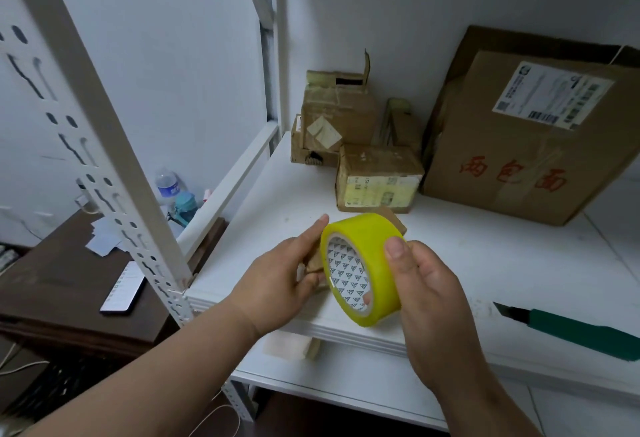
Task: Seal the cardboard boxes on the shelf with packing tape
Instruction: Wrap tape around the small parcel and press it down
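A roll of yellow packing tape point(367, 239) is held upright over the front of the white shelf board point(485, 256). My right hand point(426, 284) grips the roll, thumb on its outer face and a fingertip inside the core. My left hand point(277, 273) is at the roll's left side, its index finger lying along the rim, its other fingers curled round a small cardboard box point(314, 260) that is mostly hidden behind the roll. Further back stand a taped small box point(377, 176), a worn stack of boxes point(336, 114) and a large box with a shipping label point(519, 159).
A green utility knife point(571, 329) lies on the shelf at the right front, blade pointing left. A perforated white shelf post point(104, 145) rises at the left. Beyond it a dark table point(52, 280) carries a phone point(123, 289), papers and bottles point(168, 187).
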`<act>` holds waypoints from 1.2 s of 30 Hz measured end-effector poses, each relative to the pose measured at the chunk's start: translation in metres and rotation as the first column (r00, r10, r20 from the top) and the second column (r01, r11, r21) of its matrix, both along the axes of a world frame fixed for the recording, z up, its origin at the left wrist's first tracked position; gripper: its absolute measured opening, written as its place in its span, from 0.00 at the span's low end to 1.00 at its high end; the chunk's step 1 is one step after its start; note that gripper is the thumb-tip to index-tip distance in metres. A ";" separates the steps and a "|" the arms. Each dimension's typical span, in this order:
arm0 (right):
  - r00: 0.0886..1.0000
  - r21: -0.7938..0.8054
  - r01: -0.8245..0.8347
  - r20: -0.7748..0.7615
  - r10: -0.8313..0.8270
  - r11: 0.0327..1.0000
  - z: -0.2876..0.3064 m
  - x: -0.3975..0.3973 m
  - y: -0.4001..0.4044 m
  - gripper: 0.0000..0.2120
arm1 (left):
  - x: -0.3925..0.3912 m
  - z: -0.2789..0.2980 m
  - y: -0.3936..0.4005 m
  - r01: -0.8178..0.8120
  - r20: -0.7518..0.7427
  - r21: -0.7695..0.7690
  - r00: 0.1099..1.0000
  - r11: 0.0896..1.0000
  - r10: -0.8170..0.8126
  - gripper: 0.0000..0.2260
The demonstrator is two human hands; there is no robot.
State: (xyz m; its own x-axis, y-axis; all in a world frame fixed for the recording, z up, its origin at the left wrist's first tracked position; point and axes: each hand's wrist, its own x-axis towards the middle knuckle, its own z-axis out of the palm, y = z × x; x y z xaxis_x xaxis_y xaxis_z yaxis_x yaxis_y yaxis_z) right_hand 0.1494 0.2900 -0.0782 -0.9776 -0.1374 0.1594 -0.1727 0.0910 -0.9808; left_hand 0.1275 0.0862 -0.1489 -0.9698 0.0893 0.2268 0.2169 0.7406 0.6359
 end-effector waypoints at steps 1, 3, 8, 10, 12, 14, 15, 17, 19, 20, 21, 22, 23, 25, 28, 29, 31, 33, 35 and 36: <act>1.000 -0.026 -0.007 0.019 0.008 1.000 0.000 -0.004 0.000 0.22 | 0.000 0.001 0.000 0.022 -0.021 -0.022 1.000 1.000 -0.023 0.30; 0.996 -0.118 -0.044 0.069 0.052 0.992 -0.002 -0.015 0.000 0.23 | -0.004 0.005 -0.002 0.062 -0.036 -0.055 0.997 0.997 -0.065 0.22; 0.956 -0.328 -0.131 0.210 0.208 0.936 -0.010 -0.030 -0.002 0.18 | -0.014 0.012 -0.020 0.159 -0.029 -0.192 0.985 0.968 -0.167 0.30; 0.940 -0.294 -0.187 0.225 0.258 0.937 -0.019 -0.029 0.001 0.18 | -0.014 0.014 -0.028 0.146 -0.048 -0.292 0.985 0.945 -0.167 0.32; 0.937 -0.223 -0.230 0.211 0.277 0.947 -0.021 -0.025 0.007 0.15 | -0.014 0.014 -0.031 0.138 -0.051 -0.361 0.985 0.922 -0.167 0.34; 0.945 -0.132 -0.253 0.179 0.274 0.959 -0.018 -0.022 0.013 0.13 | -0.014 0.013 -0.029 0.159 -0.031 -0.369 0.983 0.916 -0.183 0.35; 0.947 -0.091 -0.266 0.162 0.278 0.960 -0.015 -0.021 0.016 0.13 | -0.015 0.012 -0.027 0.176 -0.020 -0.353 0.980 0.919 -0.196 0.36; 0.952 0.004 -0.281 0.131 0.278 0.960 -0.010 -0.017 0.022 0.16 | -0.015 0.009 -0.026 0.180 -0.010 -0.308 0.981 0.934 -0.193 0.40; 0.964 0.124 -0.252 0.124 0.237 0.960 -0.011 -0.010 0.029 0.23 | -0.013 0.009 -0.030 0.151 0.007 -0.283 0.988 0.947 -0.155 0.46; 0.968 0.162 -0.227 0.145 0.204 0.960 -0.013 -0.007 0.034 0.25 | -0.013 0.012 -0.030 0.149 0.023 -0.285 0.989 0.947 -0.149 0.47; 0.969 0.193 -0.206 0.175 0.173 0.959 -0.015 -0.004 0.037 0.26 | -0.013 0.014 -0.029 0.160 0.040 -0.283 0.987 0.946 -0.155 0.46; 0.968 0.233 -0.194 0.204 0.147 0.953 -0.017 -0.003 0.041 0.28 | -0.013 0.018 -0.026 0.173 0.065 -0.272 0.985 0.947 -0.161 0.44; 0.965 0.272 -0.191 0.229 0.129 0.943 -0.018 -0.003 0.043 0.31 | -0.013 0.021 -0.024 0.176 0.097 -0.255 0.983 0.951 -0.156 0.44; 0.954 0.307 -0.196 0.282 0.107 0.931 -0.018 -0.005 0.047 0.34 | -0.012 0.026 -0.023 0.168 0.160 -0.223 0.978 0.960 -0.134 0.42; 0.942 0.306 -0.209 0.319 0.107 0.929 -0.012 -0.009 0.047 0.35 | -0.012 0.034 -0.024 0.156 0.238 -0.118 0.963 0.981 -0.125 0.42; 0.945 0.305 -0.204 0.308 0.107 0.930 -0.010 -0.010 0.045 0.34 | -0.012 0.035 -0.023 0.140 0.247 -0.077 0.962 0.987 -0.117 0.40; 0.956 0.316 -0.193 0.272 0.106 0.929 -0.006 -0.012 0.040 0.33 | -0.013 0.037 -0.017 0.067 0.240 0.035 0.968 0.997 -0.073 0.34; 0.961 0.329 -0.192 0.255 0.109 0.924 -0.004 -0.012 0.034 0.28 | -0.012 0.038 -0.009 -0.083 0.234 0.174 0.971 0.981 0.041 0.29; 0.952 0.323 -0.235 0.265 0.151 0.917 -0.001 -0.013 0.029 0.21 | -0.010 0.033 -0.002 -0.248 0.262 0.352 0.952 0.903 0.160 0.20; 0.941 0.287 -0.269 0.283 0.186 0.919 0.000 -0.013 0.029 0.17 | -0.008 0.029 0.001 -0.315 0.309 0.460 0.933 0.830 0.182 0.16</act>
State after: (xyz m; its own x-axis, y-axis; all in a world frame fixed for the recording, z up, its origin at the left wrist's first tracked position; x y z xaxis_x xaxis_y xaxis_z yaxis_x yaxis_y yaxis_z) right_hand 0.1366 0.3186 -0.0778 -0.9158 -0.3637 -0.1706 0.0161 0.3910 -0.9202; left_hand 0.1192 0.0873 -0.1197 -0.9725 -0.2222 -0.0697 -0.1402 0.3198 0.9371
